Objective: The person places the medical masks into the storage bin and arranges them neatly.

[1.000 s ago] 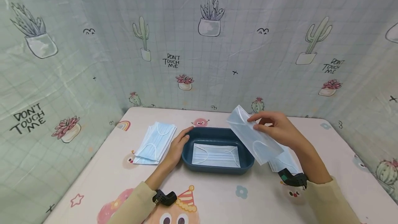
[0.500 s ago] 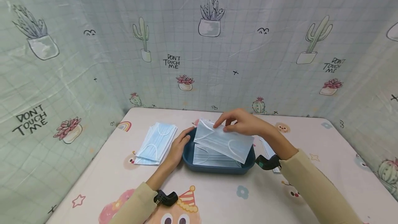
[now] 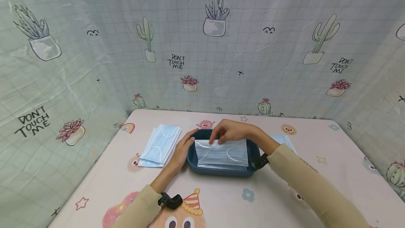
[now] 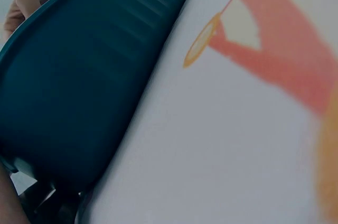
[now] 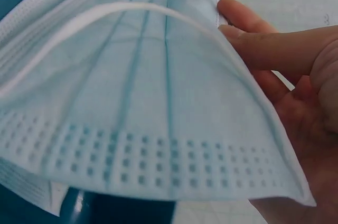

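Observation:
My right hand [image 3: 232,130] pinches a light blue pleated face mask [image 3: 221,152] by its far long edge, holding it over the dark blue tray [image 3: 218,172]. Below it, the near edge of another face mask shows inside the tray. In the right wrist view the held mask [image 5: 142,86] fills the middle, its white ear loops in sight, with thumb and fingers at its edge. My left hand [image 3: 181,149] grips the tray's left end, fingers over the rim. The left wrist view shows the tray's outer wall [image 4: 79,76] close up.
A fanned pile of face masks [image 3: 159,146] lies on the table left of the tray. More masks [image 3: 282,139] lie to the right, partly hidden behind my right forearm. Patterned fabric [image 3: 202,62] hangs upright around the table's back and sides.
My right hand has carried the face mask leftward from the right pile, over the tray, then lowered it and turned it level with the tray. My left hand stays on the rim.

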`<state>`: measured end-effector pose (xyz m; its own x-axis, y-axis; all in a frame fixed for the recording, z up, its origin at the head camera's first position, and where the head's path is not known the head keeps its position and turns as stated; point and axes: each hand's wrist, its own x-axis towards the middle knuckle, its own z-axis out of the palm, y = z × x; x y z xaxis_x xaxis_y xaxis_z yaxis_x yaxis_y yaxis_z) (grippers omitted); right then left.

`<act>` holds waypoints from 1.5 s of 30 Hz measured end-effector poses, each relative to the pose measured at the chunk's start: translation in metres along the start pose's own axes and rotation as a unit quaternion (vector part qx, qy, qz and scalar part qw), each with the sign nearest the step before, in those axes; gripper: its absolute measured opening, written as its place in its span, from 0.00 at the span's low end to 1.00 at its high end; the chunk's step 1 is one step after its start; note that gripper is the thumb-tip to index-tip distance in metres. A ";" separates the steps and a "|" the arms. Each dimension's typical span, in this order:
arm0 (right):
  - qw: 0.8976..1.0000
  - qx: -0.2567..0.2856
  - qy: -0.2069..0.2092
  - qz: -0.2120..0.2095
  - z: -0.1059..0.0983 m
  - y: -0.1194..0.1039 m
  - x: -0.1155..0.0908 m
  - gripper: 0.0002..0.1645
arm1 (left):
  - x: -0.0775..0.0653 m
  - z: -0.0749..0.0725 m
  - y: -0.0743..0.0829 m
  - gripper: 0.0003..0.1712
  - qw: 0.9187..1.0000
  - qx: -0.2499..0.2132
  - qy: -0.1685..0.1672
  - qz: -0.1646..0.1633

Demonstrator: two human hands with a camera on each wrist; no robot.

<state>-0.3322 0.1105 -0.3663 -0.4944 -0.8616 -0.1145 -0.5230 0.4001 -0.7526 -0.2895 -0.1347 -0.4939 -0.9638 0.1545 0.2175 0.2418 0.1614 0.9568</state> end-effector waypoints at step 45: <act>0.981 -0.141 -0.026 0.129 0.016 0.017 0.021 0.21 | 0.001 0.000 -0.001 0.25 1.000 -0.001 0.002 -0.006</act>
<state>-0.3404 0.0943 -0.3920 -0.6039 -0.7317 -0.3163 -0.5592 0.6716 -0.4859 -0.2903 -0.1351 -0.4947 -0.9670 0.1488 0.2069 0.2302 0.1614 0.9597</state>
